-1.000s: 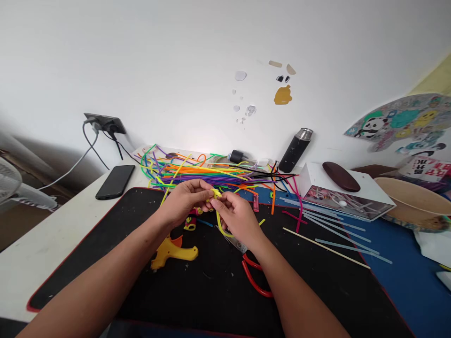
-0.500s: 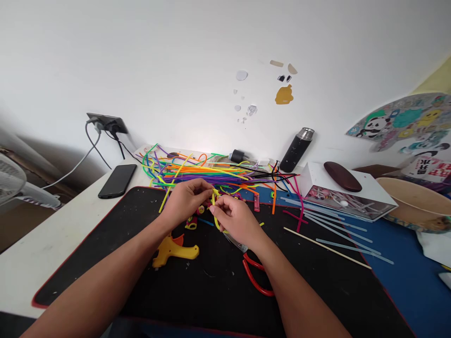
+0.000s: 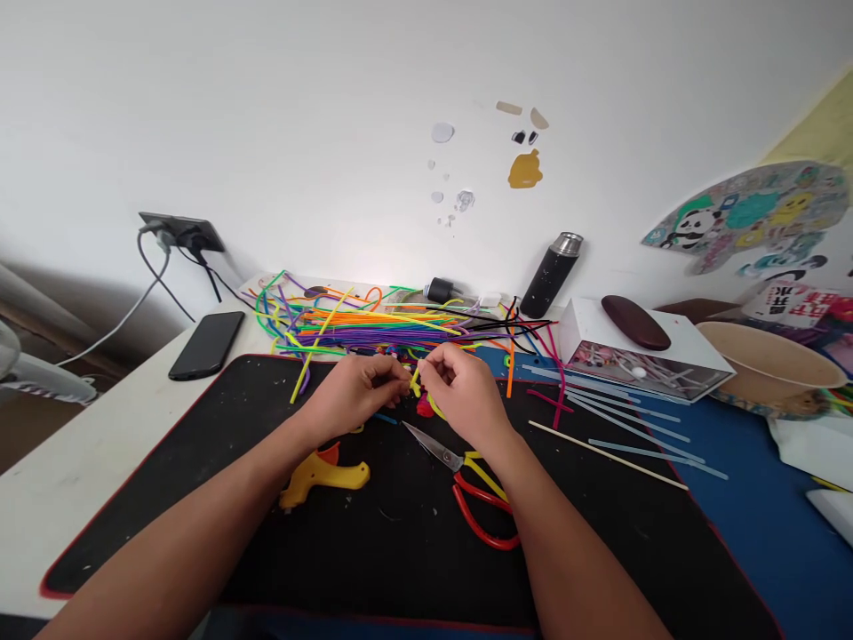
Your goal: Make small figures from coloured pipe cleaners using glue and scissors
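Yellow pipe cleaner [image 3: 416, 383] — between left hand [image 3: 354, 391] and right hand [image 3: 468, 396], both curled

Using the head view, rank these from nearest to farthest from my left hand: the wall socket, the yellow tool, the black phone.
From your left hand:
1. Yellow tool, just below it in the picture.
2. Black phone, off to the left.
3. Wall socket, left and higher up.

Yellow strip [image 3: 415, 383] between fingers [image 3: 387, 391]

Yellow pipe cleaner [image 3: 415, 384], red-handled scissors [image 3: 451, 460], red-edged black mat [image 3: 379, 560]
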Motion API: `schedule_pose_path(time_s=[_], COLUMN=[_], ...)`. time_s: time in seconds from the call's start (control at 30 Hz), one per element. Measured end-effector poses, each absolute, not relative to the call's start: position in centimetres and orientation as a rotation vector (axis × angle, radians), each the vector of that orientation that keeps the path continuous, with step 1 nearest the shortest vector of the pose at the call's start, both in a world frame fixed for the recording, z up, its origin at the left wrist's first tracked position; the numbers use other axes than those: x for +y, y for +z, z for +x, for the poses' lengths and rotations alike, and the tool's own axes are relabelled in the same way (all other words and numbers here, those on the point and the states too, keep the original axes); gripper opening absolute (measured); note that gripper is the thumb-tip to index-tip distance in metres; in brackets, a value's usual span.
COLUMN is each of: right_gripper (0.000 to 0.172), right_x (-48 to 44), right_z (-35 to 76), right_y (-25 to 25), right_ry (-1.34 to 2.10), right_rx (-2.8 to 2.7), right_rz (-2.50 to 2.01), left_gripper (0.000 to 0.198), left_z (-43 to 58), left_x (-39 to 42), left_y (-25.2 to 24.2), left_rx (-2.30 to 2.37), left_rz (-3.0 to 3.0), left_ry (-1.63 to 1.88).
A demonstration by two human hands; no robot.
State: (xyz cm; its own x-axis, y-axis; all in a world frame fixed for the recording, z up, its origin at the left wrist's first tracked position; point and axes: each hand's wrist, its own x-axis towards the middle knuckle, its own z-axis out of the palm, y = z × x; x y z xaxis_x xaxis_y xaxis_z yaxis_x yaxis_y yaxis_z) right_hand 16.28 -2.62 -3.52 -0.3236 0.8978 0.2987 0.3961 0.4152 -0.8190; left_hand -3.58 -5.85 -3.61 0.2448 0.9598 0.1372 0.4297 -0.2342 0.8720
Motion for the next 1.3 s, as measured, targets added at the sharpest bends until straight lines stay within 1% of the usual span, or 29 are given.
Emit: schedule_pose_path(time_s=[0.1,0.27,0.37,0.47,0.67,0.8,0.87,0.93,1.0,1.1,1.3], right_gripper=[0.024,0.024,0.025,0.025,0.018,0.012,0.012,0.014,0.015,0.017,0.023], right_x=[-2.3,-2.0,-2.2,-2.7,-3.1,-3.4,-3.5,-3.6,-3.6,-3.3,-2.6], right_z=[16.5,16.1,15.5,14.9,14.3,14.4,14.5,14.8,15.1,15.7,16.4], right_y=[-3.6,-4.2,-4.6,-5.1,-5.6,-5.3,-5.0,-4.7,-4.3,-3.7,-3.5], right_ry=[0.932,1.389,1.551,1.604,1.479,1.457,1.435,1.345,1.168,0.931,0.948], right_rx=[-1.856,-1.688,-1.653,-1.680,-1.830,-1.889,-1.907,-1.932,-1.974,-1.998,-1.889], right_rz=[-1.092,-1.013,-0.990,-0.970,-1.006,-0.980,-0.973,-0.997,-1.043,-1.086,-1.085], left_gripper=[0.024,0.030,0.030,0.027,0.020,0.018,0.019,0.018,0.018,0.020,0.029], left_z=[-3.4,-3.3,-3.4,-3.5,-3.6,-3.9,-4.1,-4.1,-4.1,-4.2,-3.9], left_x=[-6.1,-6.1,-6.0,-6.0,-6.1,-5.7,-5.5,-5.4,-5.4,-5.4,-5.5], left_y=[-3.6,-2.9,-2.5,-2.7,-3.1,-3.1,-3.3,-3.4,-3.5,-3.6,-2.9], left_rx=[1.146,1.010,1.035,1.130,1.458,1.604,1.634,1.638,1.621,1.536,1.231], left_rz=[1.598,1.389,1.361,1.430,1.798,1.923,1.965,2.005,2.010,1.864,1.485], left_ry=[0.977,1.083,1.158,1.231,1.189,1.180,1.157,1.127,1.102,1.102,1.070])
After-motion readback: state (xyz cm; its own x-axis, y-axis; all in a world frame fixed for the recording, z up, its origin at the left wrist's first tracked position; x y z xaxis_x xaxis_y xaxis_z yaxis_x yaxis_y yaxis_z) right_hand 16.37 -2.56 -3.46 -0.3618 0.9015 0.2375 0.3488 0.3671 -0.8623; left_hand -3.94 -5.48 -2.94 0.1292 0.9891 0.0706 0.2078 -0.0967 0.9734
